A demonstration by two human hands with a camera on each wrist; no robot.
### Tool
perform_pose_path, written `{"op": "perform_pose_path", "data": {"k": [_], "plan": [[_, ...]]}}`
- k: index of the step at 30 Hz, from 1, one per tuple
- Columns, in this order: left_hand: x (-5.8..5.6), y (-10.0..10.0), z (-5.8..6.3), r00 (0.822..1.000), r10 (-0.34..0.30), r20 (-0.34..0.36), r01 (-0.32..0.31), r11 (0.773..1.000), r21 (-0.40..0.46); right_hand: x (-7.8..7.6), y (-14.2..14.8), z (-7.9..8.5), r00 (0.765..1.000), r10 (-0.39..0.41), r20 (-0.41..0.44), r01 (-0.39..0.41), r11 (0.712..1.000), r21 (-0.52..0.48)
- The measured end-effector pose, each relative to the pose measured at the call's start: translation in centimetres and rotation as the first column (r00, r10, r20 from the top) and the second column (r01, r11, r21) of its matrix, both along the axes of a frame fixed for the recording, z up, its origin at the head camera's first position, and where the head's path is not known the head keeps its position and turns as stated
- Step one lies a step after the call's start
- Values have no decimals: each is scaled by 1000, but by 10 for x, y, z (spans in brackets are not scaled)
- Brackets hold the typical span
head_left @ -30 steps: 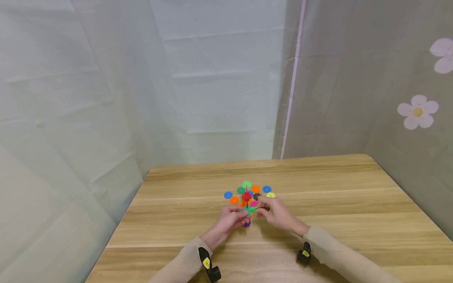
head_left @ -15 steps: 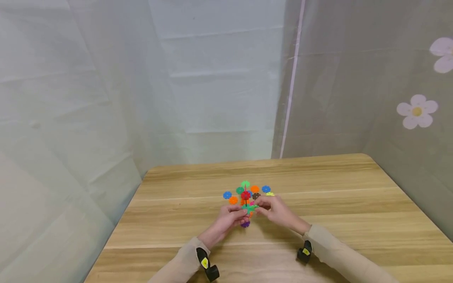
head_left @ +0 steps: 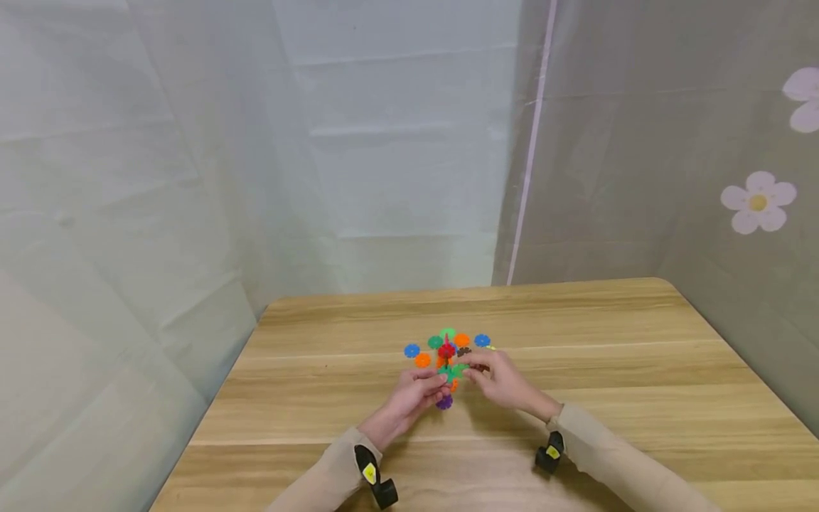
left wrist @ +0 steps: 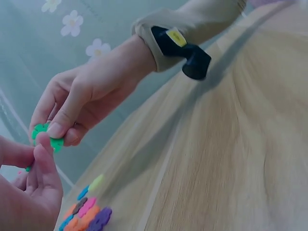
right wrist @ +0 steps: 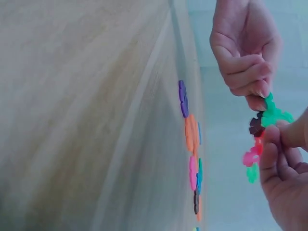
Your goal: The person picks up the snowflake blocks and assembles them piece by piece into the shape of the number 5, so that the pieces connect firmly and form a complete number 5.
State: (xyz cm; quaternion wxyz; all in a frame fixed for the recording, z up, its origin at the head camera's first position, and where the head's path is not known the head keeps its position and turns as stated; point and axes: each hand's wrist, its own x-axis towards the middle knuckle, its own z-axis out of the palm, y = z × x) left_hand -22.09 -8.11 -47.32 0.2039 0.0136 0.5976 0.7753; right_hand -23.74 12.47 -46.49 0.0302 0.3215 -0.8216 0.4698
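Note:
My left hand [head_left: 409, 395] pinches a chain of joined plastic snowflake discs [head_left: 446, 350] above the table. Teal green is at the hand end, then dark brown, red, pink and light green. From the other side my right hand [head_left: 502, 380] pinches a green snowflake disc [left wrist: 41, 129] between thumb and fingers. This disc touches the teal green end of the chain; the fingers hide whether their slots are engaged. In the right wrist view the brown disc [right wrist: 256, 125] and pink disc [right wrist: 251, 157] hang past the fingers.
Several loose snowflake discs lie flat on the wooden table [head_left: 333, 405] under and beyond the hands. Among them are a purple disc [head_left: 444, 402], an orange disc [head_left: 422, 360] and a blue disc [head_left: 412, 350]. Hanging sheets [head_left: 409, 178] stand behind the table.
Both hands stay nearly in place. The right fingers and the green disc have risen slightly and turned a little against the chain. The loose discs lie as before.

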Motion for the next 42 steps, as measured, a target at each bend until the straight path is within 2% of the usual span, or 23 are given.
{"op": "perform_pose_path", "data": {"k": [5, 9, 12, 18, 21, 27, 31, 38, 42], "plan": [[3, 0, 6, 999, 37, 7, -37, 998, 49, 2, 0, 1, 998, -45, 51, 50, 994, -92], [2, -1, 11, 998, 65, -6, -64, 996, 69, 1, 0, 2, 992, -95, 82, 105, 986, -126], [2, -3, 12, 997, 72, -10, -71, 996, 61, -1, 2, 2, 990, -84, 112, 99, 985, -144], [2, -4, 9, 998, 65, -17, -64, 998, 21, 0, 7, 2, 986, 18, 165, 15, 981, -195], [3, -2, 8, 998, 62, -13, -62, 998, 5, 1, 7, 3, 984, 28, 178, 7, 981, -196], [4, -1, 8, 998, 60, -22, -60, 998, 7, 2, 5, 3, 989, -35, 145, 67, 973, -221], [3, -1, 7, 998, 58, -25, -57, 998, 9, 3, 5, 3, 989, -74, 126, 98, 976, -196], [4, 0, 9, 999, 43, -16, -43, 999, -11, 2, 6, 2, 996, -91, 27, 93, 991, -92], [4, 1, 9, 999, 28, -26, -28, 999, -23, 4, 4, 4, 996, -90, -24, 88, 992, -95]]}}
